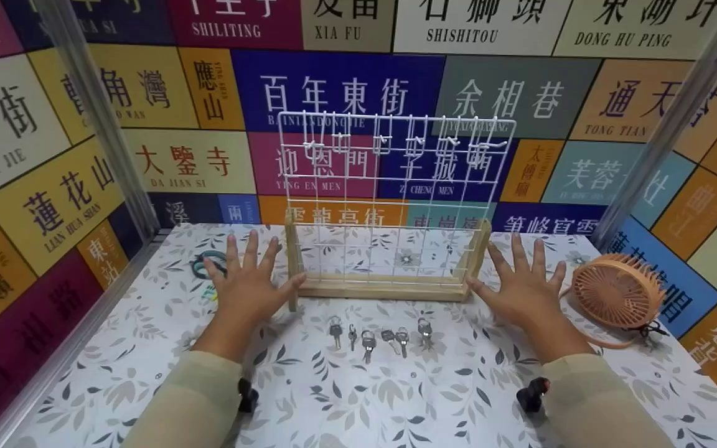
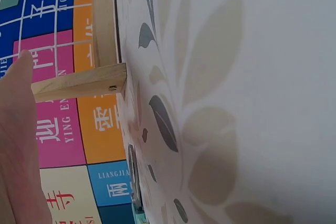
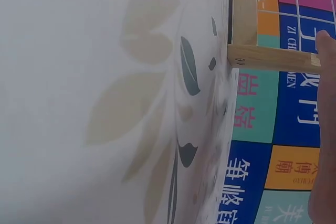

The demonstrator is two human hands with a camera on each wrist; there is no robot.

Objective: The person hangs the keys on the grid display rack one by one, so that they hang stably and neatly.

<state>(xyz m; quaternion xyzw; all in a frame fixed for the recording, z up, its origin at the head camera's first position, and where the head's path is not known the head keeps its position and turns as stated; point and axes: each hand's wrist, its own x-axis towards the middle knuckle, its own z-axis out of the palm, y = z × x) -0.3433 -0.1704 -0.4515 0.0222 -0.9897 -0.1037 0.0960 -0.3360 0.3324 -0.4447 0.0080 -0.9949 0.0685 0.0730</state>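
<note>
A white wire grid rack [image 1: 389,202] on a wooden base [image 1: 383,291] stands upright in the middle of the table, with several white hooks [image 1: 417,144] along its upper part. My left hand [image 1: 248,291] is spread palm down at the rack's left side, thumb near the wooden post. On the other side my right hand [image 1: 523,291] is spread the same way, its thumb beside the right end of the base. Neither hand holds anything. Several small metal keys [image 1: 368,342] lie in a loose row in front of the rack. Each wrist view shows part of a hand beside a wooden foot [image 2: 84,81].
An orange fan [image 1: 618,291] lies at the right, beyond my right hand. A teal ring-shaped item [image 1: 200,266] sits behind my left hand, partly hidden. Metal posts [image 1: 100,118] stand at the table's sides, and a wall of coloured signs [image 1: 340,81] rises behind.
</note>
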